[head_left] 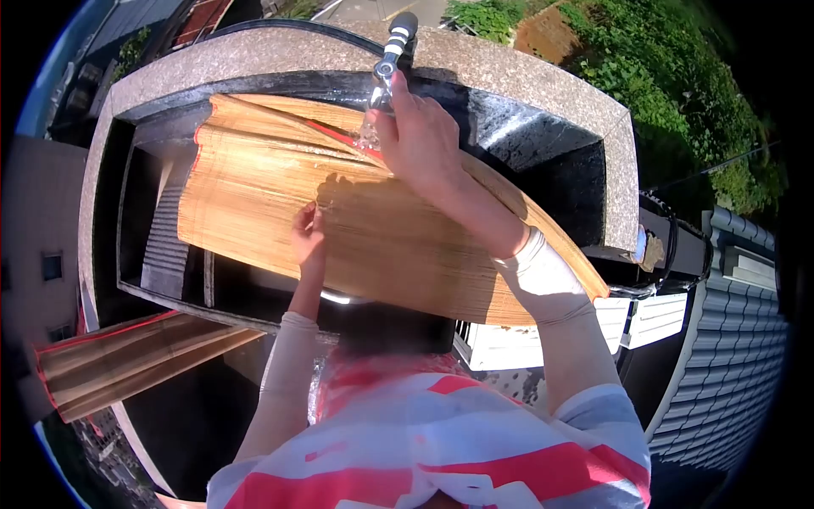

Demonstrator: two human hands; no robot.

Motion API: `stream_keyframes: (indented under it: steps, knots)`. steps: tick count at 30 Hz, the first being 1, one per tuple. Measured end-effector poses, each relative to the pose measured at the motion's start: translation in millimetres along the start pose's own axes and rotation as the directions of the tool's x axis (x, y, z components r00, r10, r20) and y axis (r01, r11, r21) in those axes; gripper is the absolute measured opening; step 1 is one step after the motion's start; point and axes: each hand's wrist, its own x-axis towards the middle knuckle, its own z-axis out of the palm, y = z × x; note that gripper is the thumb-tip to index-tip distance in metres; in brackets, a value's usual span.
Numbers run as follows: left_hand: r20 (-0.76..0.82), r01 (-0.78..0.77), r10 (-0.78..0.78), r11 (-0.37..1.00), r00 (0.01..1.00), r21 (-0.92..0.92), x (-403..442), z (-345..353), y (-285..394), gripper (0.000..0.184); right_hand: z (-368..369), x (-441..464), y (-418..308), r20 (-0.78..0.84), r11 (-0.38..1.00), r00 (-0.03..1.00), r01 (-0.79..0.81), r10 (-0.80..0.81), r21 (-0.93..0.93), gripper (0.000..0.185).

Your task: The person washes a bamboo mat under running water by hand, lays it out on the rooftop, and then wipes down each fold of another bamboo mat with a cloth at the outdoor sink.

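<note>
A tan straw-like mat [254, 178] with red edging lies bent across the stone sink [543, 72]. My right hand [424, 144] is at the metal tap [387, 68], its index finger and thumb around the spout; its other fingers are partly hidden. Clear water [370, 134] runs down beside my thumb onto the mat's red-edged fold. Over the middle of the mat is my left hand [309, 237], fingers loosely bent and somewhat apart, holding nothing visible. Whether its fingertips touch the mat is unclear.
A ribbed washboard-like slab [165, 237] stands in the sink's left part. Another red-edged mat [144, 356] lies at lower left. White slatted panels [509, 346] are below the sink on the right, with a tiled roof [721, 356] beyond. Green plants [661, 110] grow behind.
</note>
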Motion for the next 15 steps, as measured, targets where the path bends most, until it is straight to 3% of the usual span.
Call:
stream_keyframes:
  steps: [1,3,6,7,8,9,11,12,13,15]
  knots:
    - [-0.132,-0.063,0.060,0.998,0.989,-0.017,-14,-22,-16,0.025,-9,0,-20,0.075,0.999,0.996,-0.039,0.038,0.012,0.050]
    - [-0.156,0.023,-0.024,1.000,0.987,-0.008,-45,-61,-17,0.023,11,-2,-32,-0.007,0.999,1.000,0.015,-0.015,-0.029,0.052]
    - [-0.172,0.074,-0.024,0.953,0.985,0.294,-72,-76,-36,0.018,-6,10,-45,0.222,0.987,0.963,-0.159,0.151,0.020,0.053]
    - [-0.042,0.066,-0.054,0.914,0.998,0.401,-79,-81,-39,0.020,-5,8,-37,0.144,0.959,0.975,-0.195,0.168,0.206,0.052]
    - [0.057,0.275,-0.316,0.890,0.947,0.364,-85,-85,-44,0.026,-3,4,-19,0.069,0.898,0.978,-0.209,0.198,0.387,0.051]
    - [0.164,0.472,-0.549,0.809,0.820,0.351,-93,-80,-31,0.033,0,-1,2,-0.001,0.808,0.970,-0.202,0.243,0.554,0.050]
    - [0.285,0.719,-0.765,0.642,0.577,0.266,-109,-67,-22,0.046,13,-21,56,-0.082,0.809,0.947,-0.219,0.312,0.546,0.050]
    - [0.357,0.785,-0.808,0.566,0.468,0.252,-113,-65,-35,0.056,21,-35,92,0.028,0.879,0.953,-0.290,0.302,0.380,0.056]
    - [0.389,0.801,-0.798,0.563,0.461,0.206,-116,-61,-40,0.059,28,-50,126,0.136,0.922,0.941,-0.333,0.311,0.196,0.063]
    - [0.447,0.829,-0.777,0.545,0.443,0.126,-125,-50,-47,0.065,34,-77,176,0.443,0.948,0.845,-0.207,0.298,-0.242,0.088]
